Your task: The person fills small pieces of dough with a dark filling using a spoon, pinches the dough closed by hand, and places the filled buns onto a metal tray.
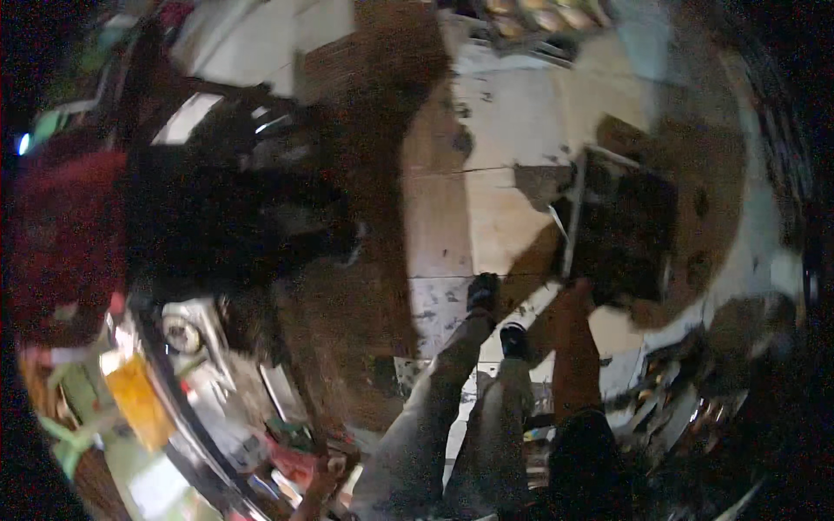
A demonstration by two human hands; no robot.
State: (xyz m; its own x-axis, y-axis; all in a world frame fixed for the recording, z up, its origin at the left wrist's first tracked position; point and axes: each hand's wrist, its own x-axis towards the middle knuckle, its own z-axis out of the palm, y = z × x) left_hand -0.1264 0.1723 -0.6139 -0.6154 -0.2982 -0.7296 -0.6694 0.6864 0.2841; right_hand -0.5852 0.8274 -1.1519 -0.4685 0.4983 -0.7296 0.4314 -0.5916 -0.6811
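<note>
My right hand [573,293] is closed round the near edge of a dark rectangular tray [621,230] with a pale metal rim, held out to my right above the tiled floor. My left hand [320,478] is low at the left of my legs, near the cluttered counter; its fingers are smeared and I cannot make out what, if anything, it holds. My legs and dark footwear [482,293] show in the lower middle.
A counter [165,382] at lower left holds a yellow item and several containers. Red and black shapes [69,226] at left are too dark to identify. A tray of round golden items [543,17] is at the top. Metal clutter [695,408] lies at lower right.
</note>
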